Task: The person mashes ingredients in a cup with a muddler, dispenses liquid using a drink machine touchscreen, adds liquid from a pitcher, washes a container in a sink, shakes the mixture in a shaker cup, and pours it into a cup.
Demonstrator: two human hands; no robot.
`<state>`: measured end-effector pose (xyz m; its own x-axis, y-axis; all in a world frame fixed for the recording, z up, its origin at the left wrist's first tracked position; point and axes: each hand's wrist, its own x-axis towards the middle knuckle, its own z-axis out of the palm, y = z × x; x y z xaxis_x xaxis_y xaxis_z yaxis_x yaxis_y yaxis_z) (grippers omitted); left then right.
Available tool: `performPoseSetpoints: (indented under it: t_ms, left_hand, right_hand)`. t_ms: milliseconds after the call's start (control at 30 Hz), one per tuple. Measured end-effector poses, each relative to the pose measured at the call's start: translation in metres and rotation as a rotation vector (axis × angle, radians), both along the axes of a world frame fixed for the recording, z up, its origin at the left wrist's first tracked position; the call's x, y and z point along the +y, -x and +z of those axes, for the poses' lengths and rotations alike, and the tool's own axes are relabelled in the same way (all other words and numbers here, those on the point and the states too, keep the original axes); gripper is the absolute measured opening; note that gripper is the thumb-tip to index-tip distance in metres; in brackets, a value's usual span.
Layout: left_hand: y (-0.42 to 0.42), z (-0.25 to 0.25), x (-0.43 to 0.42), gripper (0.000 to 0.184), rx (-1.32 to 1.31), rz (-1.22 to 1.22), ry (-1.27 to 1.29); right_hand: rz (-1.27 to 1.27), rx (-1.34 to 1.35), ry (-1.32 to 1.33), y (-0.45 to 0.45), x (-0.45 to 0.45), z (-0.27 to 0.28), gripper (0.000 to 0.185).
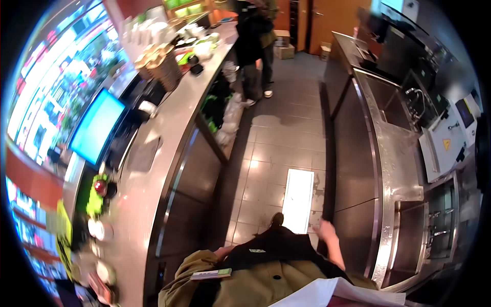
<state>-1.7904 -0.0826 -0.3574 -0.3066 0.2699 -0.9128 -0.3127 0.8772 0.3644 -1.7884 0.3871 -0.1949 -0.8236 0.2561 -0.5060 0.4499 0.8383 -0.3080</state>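
My right hand [326,231] hangs low beside my dark apron [276,250], over the tiled floor. Its fingers look loose and slightly apart, with nothing visible in them. Only a small part of my left hand [223,252] shows past the olive sleeve [197,263]; the apron edge and sleeve hide its fingers. A bright white rectangle [298,199] on the floor lies just ahead of my right hand. One of my shoes [276,220] pokes out below the apron.
A long steel counter [176,117] with a lit monitor [97,125] and stacked cups [161,64] runs along the left. Sinks [409,240] and a steel worktop [394,158] line the right. Farther up the aisle, a person [253,46] stands near boxes [284,51].
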Motion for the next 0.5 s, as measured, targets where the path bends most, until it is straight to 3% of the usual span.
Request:
performPoseSetpoints:
  t_ms: [33, 100, 133, 200, 233, 267, 300, 367, 400, 433, 500]
  left_hand:
    - [0.037, -0.001, 0.010, 0.052, 0.024, -0.068, 0.015]
    - [0.103, -0.002, 0.038, 0.051, 0.095, -0.181, 0.021]
    - [0.133, -0.011, 0.057, 0.052, 0.132, -0.248, 0.016]
    - [0.186, -0.010, 0.087, 0.052, 0.232, -0.353, 0.015]
    - [0.216, 0.043, 0.107, 0.053, 0.255, -0.412, -0.051]
    - [0.235, 0.052, 0.119, 0.050, 0.361, -0.373, -0.016]
    - [0.260, 0.102, 0.134, 0.051, 0.303, -0.227, -0.006]
    - [0.302, 0.097, 0.144, 0.043, 0.385, -0.317, -0.011]
    - [0.325, 0.085, 0.151, 0.045, 0.329, -0.140, 0.055]
    - [0.349, 0.100, 0.157, 0.050, 0.436, -0.105, 0.061]
    - [0.423, 0.093, 0.166, 0.056, 0.446, 0.029, 0.040]
  right_hand:
    - [-0.028, 0.089, 0.051, 0.044, -0.002, 0.043, 0.040]
    - [-0.017, 0.542, 0.070, 0.122, 0.018, 0.037, 0.037]
    - [-0.047, 0.446, 0.194, 0.167, 0.014, 0.079, 0.036]
    - [0.035, 0.503, 0.272, 0.240, 0.016, 0.101, 0.040]
    - [0.104, 0.523, 0.330, 0.280, 0.010, 0.110, 0.041]
    - [0.167, 0.501, 0.414, 0.313, 0.003, 0.117, 0.042]
    - [0.211, 0.465, 0.498, 0.341, -0.003, 0.115, 0.042]
    - [0.404, 0.273, 0.593, 0.395, -0.013, 0.099, 0.042]
    - [0.515, 0.167, 0.669, 0.419, -0.019, 0.094, 0.040]
    - [0.614, 0.067, 0.734, 0.446, -0.022, 0.091, 0.037]
    - [0.693, -0.008, 0.649, 0.512, -0.021, 0.088, 0.038]
